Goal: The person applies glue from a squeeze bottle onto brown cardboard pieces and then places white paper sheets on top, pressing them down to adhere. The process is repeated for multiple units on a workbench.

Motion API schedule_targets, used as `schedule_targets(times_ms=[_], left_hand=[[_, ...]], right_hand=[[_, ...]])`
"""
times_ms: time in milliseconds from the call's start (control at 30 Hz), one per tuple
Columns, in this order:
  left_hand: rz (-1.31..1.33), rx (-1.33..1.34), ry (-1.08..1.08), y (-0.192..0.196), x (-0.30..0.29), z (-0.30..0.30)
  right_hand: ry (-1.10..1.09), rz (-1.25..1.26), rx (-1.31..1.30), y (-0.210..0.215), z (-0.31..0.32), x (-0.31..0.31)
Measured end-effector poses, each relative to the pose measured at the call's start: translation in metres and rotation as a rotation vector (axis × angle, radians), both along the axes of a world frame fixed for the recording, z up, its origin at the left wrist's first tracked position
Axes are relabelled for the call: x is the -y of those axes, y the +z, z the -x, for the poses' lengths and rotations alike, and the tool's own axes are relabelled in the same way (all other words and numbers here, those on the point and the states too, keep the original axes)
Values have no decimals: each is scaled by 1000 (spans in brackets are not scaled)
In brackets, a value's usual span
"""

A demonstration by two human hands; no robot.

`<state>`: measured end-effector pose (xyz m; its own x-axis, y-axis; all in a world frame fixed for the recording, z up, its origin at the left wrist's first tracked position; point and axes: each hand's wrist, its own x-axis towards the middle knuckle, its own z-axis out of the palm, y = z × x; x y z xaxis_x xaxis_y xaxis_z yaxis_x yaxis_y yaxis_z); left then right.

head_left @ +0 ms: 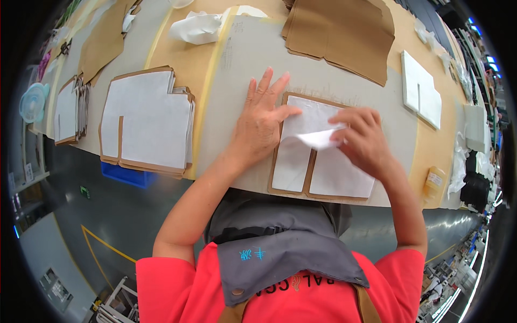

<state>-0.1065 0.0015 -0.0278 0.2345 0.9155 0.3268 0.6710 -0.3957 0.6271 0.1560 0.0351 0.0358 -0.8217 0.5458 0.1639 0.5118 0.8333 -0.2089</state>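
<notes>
On the worktable in front of me lies a brown cut piece (309, 180) with a slightly smaller white, paper-like layer (344, 180) on top; a narrow slot runs in from its near edge. My left hand (258, 126) rests at its upper left with the fingers spread, the thumb reaching over the white layer. Between the bent fingers of my right hand (367, 141), a thin white sheet (319, 140) is pinched, its loose part curling up above the layer. Motion blurs this hand and the sheet's edge, so where the sheet joins the layer I cannot tell.
Left of me stands a stack of similar brown-and-white pieces (151, 129), with a blue crate (128, 175) below the table edge. Brown sheets (339, 37) lie at the far side. White slotted pieces (423, 90), a yellowish bottle (433, 182) and crumpled white paper (195, 28) lie around.
</notes>
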Motion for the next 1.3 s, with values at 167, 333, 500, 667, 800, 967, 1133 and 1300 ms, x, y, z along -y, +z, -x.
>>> schedule_targets(times_ms=[167,333,500,667,800,967,1133,1300], left_hand=[[-48,-11,-2,-7,-1,1],[-86,-18,4,-14,2,6],[-84,16,25,-10,2,7],[-90,80,-5,-7,0,1],[-61,-25,-113,6,26,-15],[2,-205,-462,23,62,-50],[44,-352,-702,12,85,-65],[68,-412,-703,17,69,-61]], right_hand=[[59,176,109,70,-11,113],[32,600,-294,170,-93,163],[-925,-228,-177,157,-85,165],[-1000,424,-162,115,-252,49],[-925,579,-107,33,-291,-14],[-827,-149,-39,12,-269,-21],[-633,-103,-125,16,-173,-8],[-584,280,-243,3,-100,3]])
